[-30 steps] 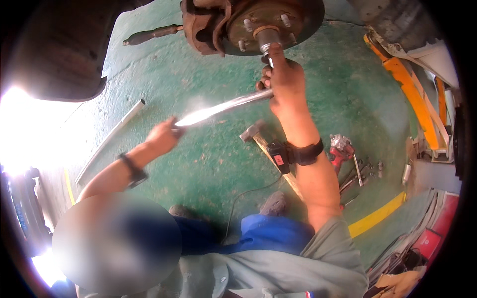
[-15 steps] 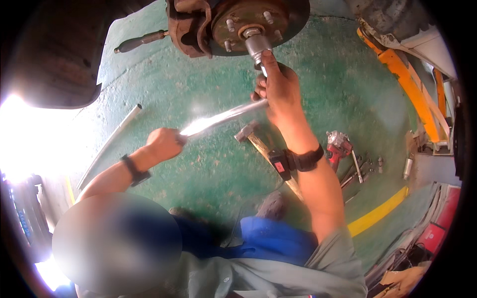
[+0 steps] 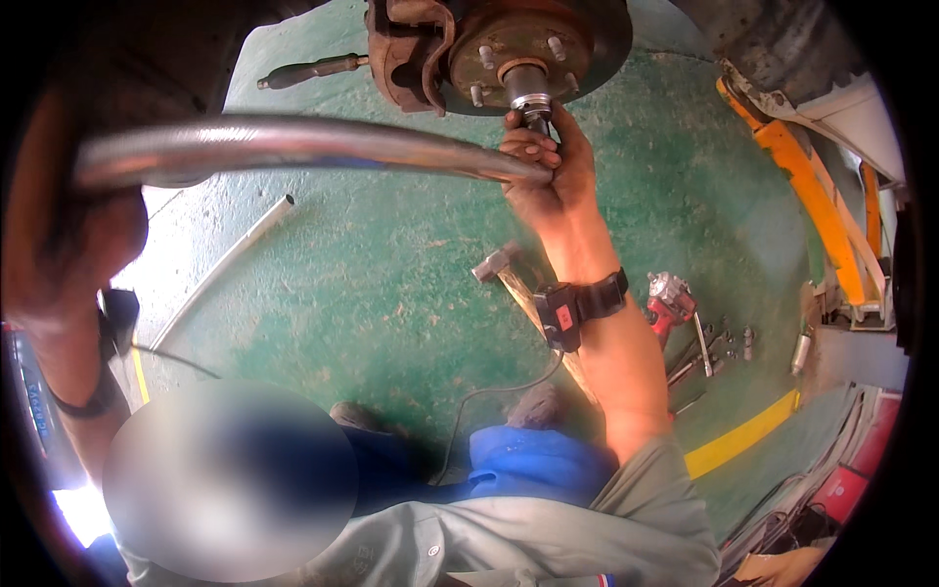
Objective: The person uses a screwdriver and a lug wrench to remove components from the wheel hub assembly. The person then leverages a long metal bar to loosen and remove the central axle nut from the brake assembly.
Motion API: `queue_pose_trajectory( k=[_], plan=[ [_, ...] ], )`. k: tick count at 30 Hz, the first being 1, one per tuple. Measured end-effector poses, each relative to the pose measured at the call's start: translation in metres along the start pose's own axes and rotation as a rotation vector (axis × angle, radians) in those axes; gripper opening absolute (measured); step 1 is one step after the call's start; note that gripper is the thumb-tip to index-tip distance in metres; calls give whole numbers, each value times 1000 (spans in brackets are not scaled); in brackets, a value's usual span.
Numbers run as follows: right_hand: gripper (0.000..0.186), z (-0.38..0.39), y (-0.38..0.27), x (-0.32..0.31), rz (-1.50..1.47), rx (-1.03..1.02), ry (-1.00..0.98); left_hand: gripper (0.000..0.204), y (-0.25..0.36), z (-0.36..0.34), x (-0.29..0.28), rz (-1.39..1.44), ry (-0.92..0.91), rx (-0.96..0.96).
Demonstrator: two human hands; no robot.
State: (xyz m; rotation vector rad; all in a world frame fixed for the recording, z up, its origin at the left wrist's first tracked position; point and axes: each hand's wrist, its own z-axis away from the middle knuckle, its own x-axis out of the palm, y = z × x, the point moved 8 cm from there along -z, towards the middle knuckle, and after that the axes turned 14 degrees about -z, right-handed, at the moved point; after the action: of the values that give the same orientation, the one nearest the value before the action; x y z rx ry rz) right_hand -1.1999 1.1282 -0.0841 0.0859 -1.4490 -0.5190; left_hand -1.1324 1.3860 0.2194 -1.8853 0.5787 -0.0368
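Note:
A large socket [image 3: 527,90] sits against the centre of the rusty wheel hub [image 3: 481,70], among its studs. My right hand [image 3: 556,174] is closed around the socket's drive end and the near end of a long silver breaker bar [image 3: 313,145]. The bar stretches leftward, rising close to the camera. At its far end my left hand [image 3: 93,235], dark and partly in shadow, is closed around it. A brown brake caliper [image 3: 411,59] hangs left of the hub, in front of the disc [image 3: 608,49].
On the green floor lie a hammer [image 3: 518,289], a red impact wrench [image 3: 668,303], several spanners [image 3: 706,347] and a pale pipe [image 3: 225,264]. An orange lift arm [image 3: 802,181] stands at the right. A shaft [image 3: 311,70] sticks out left of the caliper.
My left hand has swung the bar's far end up and left, nearer the camera. The right hand stays at the socket, its fingers now wrapped lower. The view has shifted slightly.

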Motion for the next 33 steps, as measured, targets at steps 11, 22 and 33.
queue_pose_trajectory(
  k=[11,22,33],
  plan=[
    [36,-10,0,11,-95,47,-67,36,-8,-39,-18,-136,102,78],
    [33,7,-17,3,702,-424,290,14,226,180,169,711,-1272,-343],
    [47,16,-34,26,1382,-766,337,36,431,149,214,1189,-1183,-630]
  ],
)
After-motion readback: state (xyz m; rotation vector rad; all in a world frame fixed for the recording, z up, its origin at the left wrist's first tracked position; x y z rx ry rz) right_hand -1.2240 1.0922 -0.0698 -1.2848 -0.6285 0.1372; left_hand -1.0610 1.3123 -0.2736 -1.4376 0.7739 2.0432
